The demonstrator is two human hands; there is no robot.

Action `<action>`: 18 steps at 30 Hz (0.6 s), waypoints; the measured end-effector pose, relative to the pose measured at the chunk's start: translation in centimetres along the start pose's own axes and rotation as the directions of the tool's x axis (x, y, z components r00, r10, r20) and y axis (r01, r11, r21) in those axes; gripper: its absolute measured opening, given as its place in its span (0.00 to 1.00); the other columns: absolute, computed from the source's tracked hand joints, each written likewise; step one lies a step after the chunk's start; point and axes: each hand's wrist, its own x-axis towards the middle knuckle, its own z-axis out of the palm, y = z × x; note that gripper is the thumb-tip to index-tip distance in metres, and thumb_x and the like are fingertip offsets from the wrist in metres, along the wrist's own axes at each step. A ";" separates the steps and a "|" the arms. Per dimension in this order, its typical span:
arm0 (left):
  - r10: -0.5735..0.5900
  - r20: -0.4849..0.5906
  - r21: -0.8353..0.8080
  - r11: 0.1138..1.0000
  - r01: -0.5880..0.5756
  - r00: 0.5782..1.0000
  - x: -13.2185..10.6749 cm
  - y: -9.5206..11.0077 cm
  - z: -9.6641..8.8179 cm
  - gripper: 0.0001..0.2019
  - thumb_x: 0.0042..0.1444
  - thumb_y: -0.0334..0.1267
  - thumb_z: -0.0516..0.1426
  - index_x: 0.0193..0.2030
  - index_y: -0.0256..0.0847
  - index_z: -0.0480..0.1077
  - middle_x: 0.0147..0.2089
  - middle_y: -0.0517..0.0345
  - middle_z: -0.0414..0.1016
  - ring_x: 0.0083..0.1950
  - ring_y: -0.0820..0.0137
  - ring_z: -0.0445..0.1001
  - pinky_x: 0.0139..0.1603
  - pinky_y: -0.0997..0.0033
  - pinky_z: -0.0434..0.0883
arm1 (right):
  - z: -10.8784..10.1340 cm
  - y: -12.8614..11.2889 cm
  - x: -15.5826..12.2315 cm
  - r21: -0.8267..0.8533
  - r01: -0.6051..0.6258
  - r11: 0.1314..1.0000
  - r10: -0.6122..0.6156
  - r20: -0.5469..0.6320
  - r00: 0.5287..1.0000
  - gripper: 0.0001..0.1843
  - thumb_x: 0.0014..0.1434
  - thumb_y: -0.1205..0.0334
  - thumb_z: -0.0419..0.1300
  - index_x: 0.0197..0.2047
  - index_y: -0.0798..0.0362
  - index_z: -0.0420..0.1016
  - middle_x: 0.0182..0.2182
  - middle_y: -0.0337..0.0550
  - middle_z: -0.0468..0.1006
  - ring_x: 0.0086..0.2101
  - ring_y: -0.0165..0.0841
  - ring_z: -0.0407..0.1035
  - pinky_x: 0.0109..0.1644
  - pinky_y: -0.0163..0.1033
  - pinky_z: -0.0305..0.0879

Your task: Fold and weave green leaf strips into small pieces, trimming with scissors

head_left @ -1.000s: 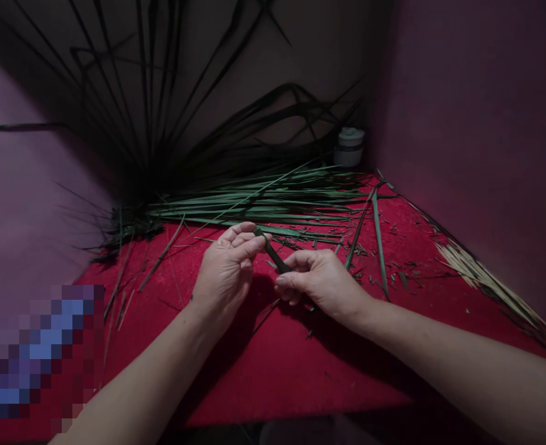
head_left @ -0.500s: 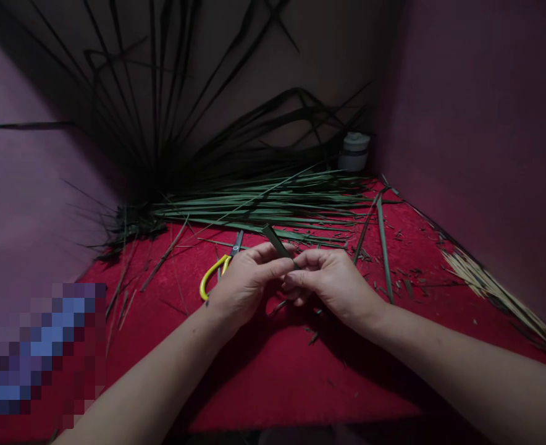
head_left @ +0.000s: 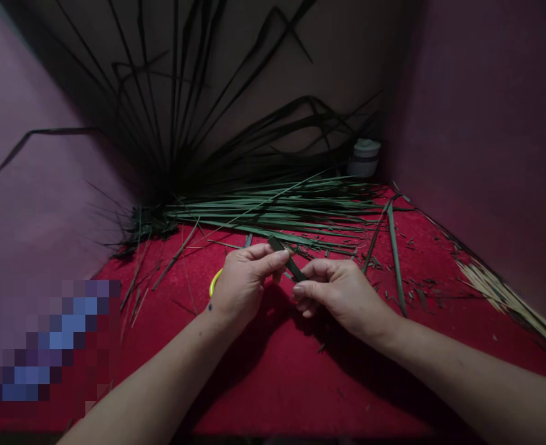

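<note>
A short, flat strip of dark green leaf [head_left: 293,266] is pinched between my two hands, slanting from upper left to lower right. My left hand [head_left: 249,275] grips it near its upper end, thumb on top. The fingers of my right hand [head_left: 331,287] are closed on its lower end. Partly hidden behind my left hand lie scissors with a yellow handle [head_left: 214,283]; only a bit of the handle and the blade tips show. Long green leaf blades [head_left: 273,207] lie in a bundle beyond both hands.
Red cloth [head_left: 273,383] covers the surface. Dark leaves [head_left: 194,93] fan up the back wall. A white lidded container [head_left: 364,159] stands in the back corner. Pale thin sticks [head_left: 509,303] lie along the right wall. Leaf scraps [head_left: 421,290] are scattered at right. A blurred patch covers the lower left.
My hands have drawn slightly apart, so more of the strip shows between them. The whole view has shifted, and my left hand now covers more of the scissors.
</note>
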 end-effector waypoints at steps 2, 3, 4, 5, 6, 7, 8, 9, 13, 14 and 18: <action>0.025 -0.007 0.014 1.000 -0.025 1.000 -0.1 0.0 -0.2 0.10 0.46 0.38 0.62 0.21 0.35 0.69 0.20 0.62 0.67 0.23 0.78 0.62 0.26 0.76 0.60 | -0.2 0.0 0.0 0.011 -0.021 1.000 0.020 0.035 0.999 0.04 0.45 0.66 0.61 0.25 0.57 0.69 0.17 0.37 0.73 0.17 0.26 0.67 0.21 0.31 0.64; 0.044 -0.006 0.017 0.999 -0.044 0.999 -0.1 -0.1 -0.3 0.10 0.47 0.38 0.62 0.21 0.35 0.69 0.21 0.62 0.67 0.24 0.78 0.63 0.27 0.76 0.60 | -0.2 0.0 0.1 0.022 -0.031 0.999 0.030 0.058 0.998 0.05 0.45 0.66 0.61 0.26 0.57 0.70 0.18 0.38 0.74 0.18 0.27 0.68 0.22 0.32 0.65; 0.064 -0.005 0.018 0.998 -0.064 0.998 -0.1 -0.1 -0.4 0.10 0.47 0.38 0.62 0.21 0.35 0.69 0.21 0.62 0.68 0.25 0.78 0.63 0.28 0.76 0.60 | -0.3 0.0 0.1 0.036 -0.039 0.999 0.036 0.079 0.996 0.06 0.45 0.65 0.62 0.27 0.57 0.70 0.19 0.39 0.75 0.18 0.28 0.69 0.23 0.32 0.66; 0.082 -0.005 0.018 0.996 -0.082 0.997 -0.1 -0.1 -0.5 0.10 0.47 0.38 0.62 0.21 0.35 0.69 0.22 0.62 0.68 0.26 0.77 0.64 0.29 0.76 0.61 | -0.4 -0.1 0.1 0.050 -0.045 0.998 0.041 0.095 0.995 0.06 0.45 0.65 0.62 0.27 0.57 0.70 0.20 0.40 0.76 0.19 0.28 0.70 0.24 0.33 0.67; 0.095 -0.007 0.016 0.995 -0.095 0.995 0.0 -0.1 -0.6 0.09 0.47 0.37 0.62 0.22 0.36 0.69 0.22 0.62 0.68 0.26 0.77 0.64 0.29 0.76 0.61 | -0.4 -0.1 0.1 0.062 -0.051 0.997 0.045 0.101 0.994 0.06 0.45 0.64 0.62 0.27 0.58 0.70 0.21 0.41 0.76 0.20 0.29 0.71 0.25 0.33 0.68; 0.104 -0.013 0.014 0.994 -0.104 0.994 0.0 -0.1 -0.6 0.08 0.47 0.37 0.61 0.23 0.36 0.70 0.23 0.62 0.68 0.26 0.77 0.64 0.29 0.76 0.61 | -0.3 -0.2 0.1 0.073 -0.057 0.996 0.050 0.102 0.994 0.06 0.46 0.64 0.62 0.27 0.58 0.70 0.22 0.42 0.77 0.21 0.29 0.72 0.26 0.33 0.69; 0.109 -0.019 0.013 0.994 -0.109 0.994 0.0 -0.1 -0.7 0.08 0.47 0.37 0.61 0.23 0.36 0.70 0.22 0.62 0.67 0.26 0.78 0.63 0.29 0.77 0.60 | -0.3 -0.4 0.1 0.082 -0.066 0.994 0.058 0.097 0.994 0.06 0.46 0.64 0.61 0.26 0.58 0.69 0.23 0.43 0.77 0.22 0.29 0.72 0.27 0.33 0.69; 0.111 -0.023 0.012 0.994 -0.111 0.994 0.1 -0.1 -0.7 0.08 0.47 0.37 0.61 0.23 0.35 0.70 0.22 0.62 0.67 0.26 0.78 0.63 0.29 0.77 0.60 | -0.2 -0.4 0.0 0.089 -0.075 0.993 0.067 0.090 0.994 0.06 0.47 0.64 0.61 0.26 0.58 0.69 0.23 0.44 0.78 0.22 0.30 0.73 0.27 0.34 0.69; 0.107 -0.033 -0.014 0.994 -0.107 0.994 0.2 0.0 -0.6 0.08 0.46 0.36 0.62 0.23 0.35 0.71 0.22 0.62 0.68 0.26 0.78 0.64 0.29 0.77 0.60 | -0.3 -0.5 -0.1 0.079 -0.089 0.993 0.082 0.079 0.993 0.07 0.46 0.64 0.61 0.24 0.57 0.67 0.20 0.42 0.77 0.20 0.31 0.72 0.25 0.35 0.69; 0.093 -0.034 -0.021 0.995 -0.093 0.995 0.2 -0.1 -0.5 0.08 0.45 0.36 0.62 0.22 0.35 0.71 0.22 0.62 0.68 0.26 0.78 0.63 0.29 0.77 0.61 | -0.4 -0.4 0.0 0.073 -0.096 0.993 0.089 0.090 0.992 0.07 0.45 0.64 0.61 0.24 0.57 0.67 0.20 0.43 0.77 0.20 0.31 0.72 0.25 0.36 0.68; 0.044 -0.049 -0.037 0.998 -0.046 0.998 0.0 -0.2 -0.3 0.09 0.44 0.37 0.63 0.21 0.34 0.70 0.20 0.62 0.67 0.24 0.79 0.63 0.27 0.77 0.61 | -1.0 -0.3 0.2 0.041 -0.050 0.998 0.044 0.143 0.989 0.08 0.45 0.63 0.63 0.29 0.57 0.72 0.25 0.44 0.79 0.25 0.32 0.74 0.32 0.37 0.69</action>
